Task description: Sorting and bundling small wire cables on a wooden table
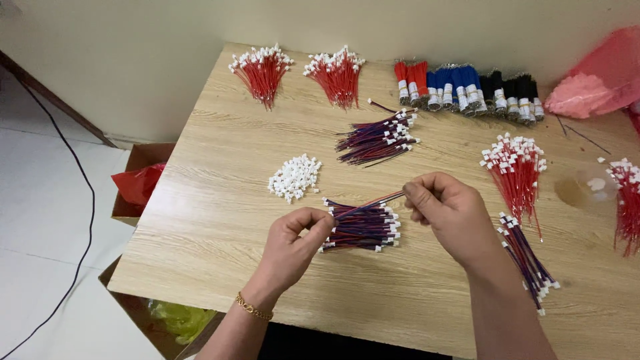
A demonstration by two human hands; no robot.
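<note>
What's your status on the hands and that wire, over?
Left hand and right hand both pinching one thin red-and-blue wire between them. Bundle of red-and-blue wires with white plugs lying beneath. Nothing blocking.

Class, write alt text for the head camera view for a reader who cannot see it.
Two hands, the left hand and right hand, pinch a thin red-and-blue wire between them above a pile of similar wires on a wooden table. Small white connectors and red wire bundles lie beyond.
</note>
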